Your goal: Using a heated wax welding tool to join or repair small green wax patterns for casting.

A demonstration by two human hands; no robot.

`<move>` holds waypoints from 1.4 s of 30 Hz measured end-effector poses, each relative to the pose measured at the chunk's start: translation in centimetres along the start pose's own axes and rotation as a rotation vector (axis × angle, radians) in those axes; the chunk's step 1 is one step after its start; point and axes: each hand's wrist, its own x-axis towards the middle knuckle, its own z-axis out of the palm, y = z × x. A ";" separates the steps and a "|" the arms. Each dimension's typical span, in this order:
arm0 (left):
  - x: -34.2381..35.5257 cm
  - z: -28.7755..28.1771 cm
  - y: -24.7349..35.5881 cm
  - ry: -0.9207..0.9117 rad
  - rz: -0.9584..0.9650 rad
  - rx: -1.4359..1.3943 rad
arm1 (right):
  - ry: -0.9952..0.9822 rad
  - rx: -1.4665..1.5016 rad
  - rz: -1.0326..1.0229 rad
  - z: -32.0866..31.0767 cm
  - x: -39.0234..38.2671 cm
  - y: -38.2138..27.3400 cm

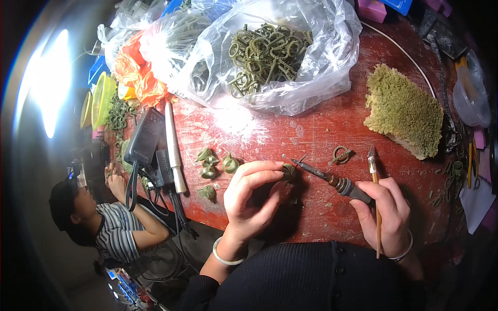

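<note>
My left hand (254,194) pinches a small dark-green wax piece (289,173) between thumb and fingertips. My right hand (386,210) grips a soldering iron (340,182), its thin dark tip pointing left, close to that piece. Tucked in the same hand is a craft knife (375,179) with a slim wooden handle, blade away from me. A green wax ring (341,155) lies beyond the iron. Left of my left hand are several loose green wax pieces (208,168), rounded in shape, and another lump (206,193) sits closer to me.
An open clear plastic bag (332,62) holds many green rings (270,52) at the back. A frayed green sponge block (404,111) lies right. A tapered metal rod (173,150) and a black power adapter (145,137) lie left. Another person (119,223) works at the far left.
</note>
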 end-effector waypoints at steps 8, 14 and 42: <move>0.0 0.1 -0.1 0.021 0.005 0.000 | -0.001 -0.007 -0.006 0.0 0.1 -0.1; 0.1 -0.2 0.0 -0.028 0.002 0.002 | -0.009 -0.008 -0.001 0.0 0.1 -0.1; 0.1 0.2 0.1 0.038 0.002 -0.018 | -0.008 -0.005 0.005 -0.3 0.1 0.0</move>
